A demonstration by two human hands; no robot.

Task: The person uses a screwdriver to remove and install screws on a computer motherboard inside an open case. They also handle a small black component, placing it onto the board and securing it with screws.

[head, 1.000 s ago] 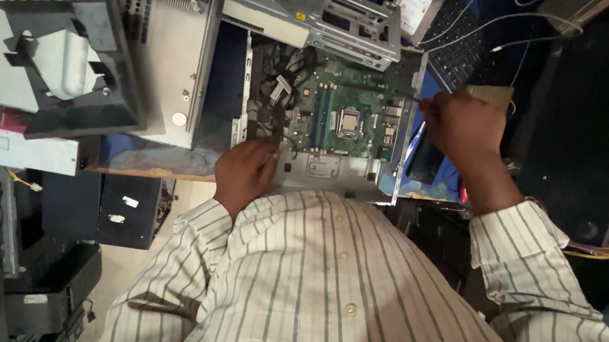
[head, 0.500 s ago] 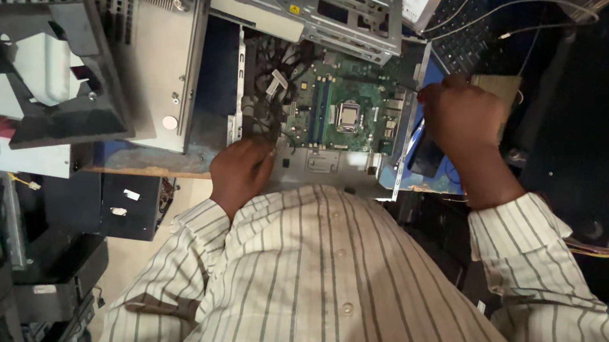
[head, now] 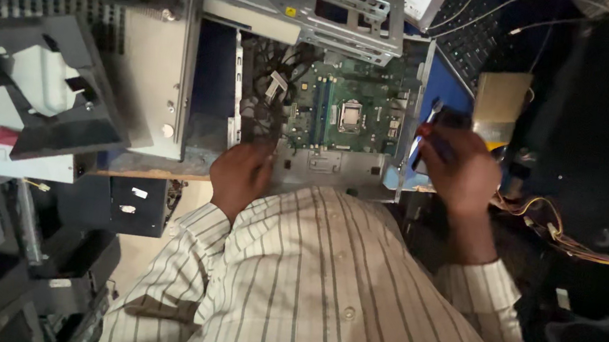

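Observation:
An open metal computer case [head: 315, 12] lies on the bench with a green motherboard [head: 346, 111] showing inside and a tangle of dark cables [head: 264, 86] at its left. My left hand [head: 241, 175] rests on the case's near edge, by the cables, fingers curled against the metal. My right hand [head: 454, 165] is at the case's right side wall, closed around a slim blue-and-white tool [head: 425, 131] and a dark object. My striped shirt fills the lower view.
A grey case side panel [head: 152, 62] lies left of the case, with a dark plastic bracket [head: 46, 88] beyond it. A keyboard [head: 476, 38] and a tan box [head: 502, 98] sit at the upper right. Coloured wires [head: 565, 231] trail on the right. Dark equipment stacks at lower left.
My right hand has shifted slightly outward, off the case's right wall, still gripping the tool. My left hand stays at the near edge. The view moved in closer.

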